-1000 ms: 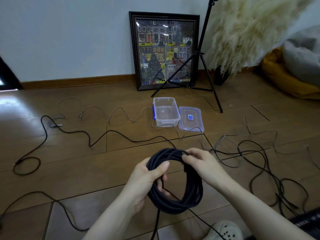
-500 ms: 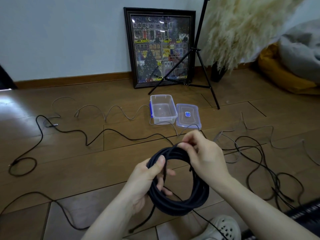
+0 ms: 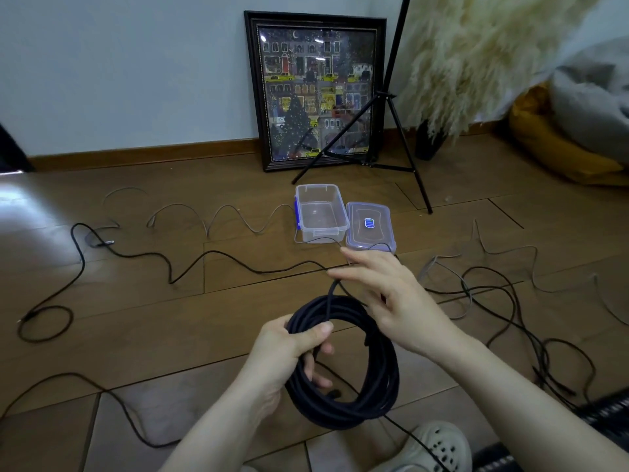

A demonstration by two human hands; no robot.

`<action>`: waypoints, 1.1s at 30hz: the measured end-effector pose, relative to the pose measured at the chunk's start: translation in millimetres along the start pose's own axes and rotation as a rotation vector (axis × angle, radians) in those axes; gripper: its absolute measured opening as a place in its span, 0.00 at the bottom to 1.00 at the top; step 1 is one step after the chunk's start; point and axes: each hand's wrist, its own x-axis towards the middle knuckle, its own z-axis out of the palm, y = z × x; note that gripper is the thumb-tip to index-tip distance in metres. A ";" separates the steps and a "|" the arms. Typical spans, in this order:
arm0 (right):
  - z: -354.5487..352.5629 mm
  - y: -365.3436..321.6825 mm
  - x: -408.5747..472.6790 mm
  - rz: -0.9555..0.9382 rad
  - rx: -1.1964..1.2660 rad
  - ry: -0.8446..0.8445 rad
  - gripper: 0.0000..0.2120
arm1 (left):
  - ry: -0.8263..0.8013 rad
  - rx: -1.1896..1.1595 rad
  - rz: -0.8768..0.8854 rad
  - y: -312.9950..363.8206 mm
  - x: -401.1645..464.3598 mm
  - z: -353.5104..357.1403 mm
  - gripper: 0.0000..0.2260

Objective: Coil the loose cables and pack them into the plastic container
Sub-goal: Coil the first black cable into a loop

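L hand (image 3: 289, 349) grips the black cable coil (image 3: 343, 366) at its left side, thumb over the strands, fingers curled thru the loop. R hand (image 3: 398, 301) is just above the coil's top right, fingers half-curled, pinching a strand w/ fingertips (image 3: 335, 274) that rises off the coil. Clear plastic container (image 3: 321, 212) sits open on the wood floor (image 3: 170, 318), well beyond the coil; its lid (image 3: 370, 226) touches the container's right side. Loose black cable (image 3: 143, 257) snakes left of the container; more tangled cables (image 3: 510, 301) lie to its right.

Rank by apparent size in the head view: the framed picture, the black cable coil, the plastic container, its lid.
1. framed picture
2. black cable coil, though nearness to the camera enlarges it
3. plastic container and lid look alike
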 end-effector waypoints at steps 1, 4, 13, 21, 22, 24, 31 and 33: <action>0.9 -0.9 -0.3 -0.068 -0.049 -0.049 0.22 | 0.003 -0.004 -0.004 -0.2 0.5 0.0 0.12; 6.0 -4.0 -1.3 -0.115 -0.172 0.005 0.16 | -0.019 0.017 0.000 0.4 -1.0 -0.1 0.13; -6.0 5.1 -0.2 0.390 0.238 0.411 0.08 | -0.144 0.088 0.010 7.5 -3.5 -5.2 0.26; -14.1 14.5 6.3 0.606 0.476 0.356 0.08 | -0.181 0.052 0.011 1.9 -4.9 0.3 0.23; -13.8 14.0 7.1 0.595 0.468 0.340 0.06 | -0.169 0.048 0.015 2.1 -5.1 0.4 0.23; -15.0 13.8 8.1 0.516 0.281 0.288 0.07 | -0.136 0.044 0.011 2.1 -5.2 0.2 0.21; -14.9 -3.8 5.7 -0.229 -0.451 -0.015 0.32 | -0.047 0.051 0.004 2.8 -3.6 -1.7 0.19; -14.0 -4.7 4.7 -0.284 -0.440 -0.071 0.25 | -0.046 0.056 0.002 2.7 -4.0 -2.4 0.19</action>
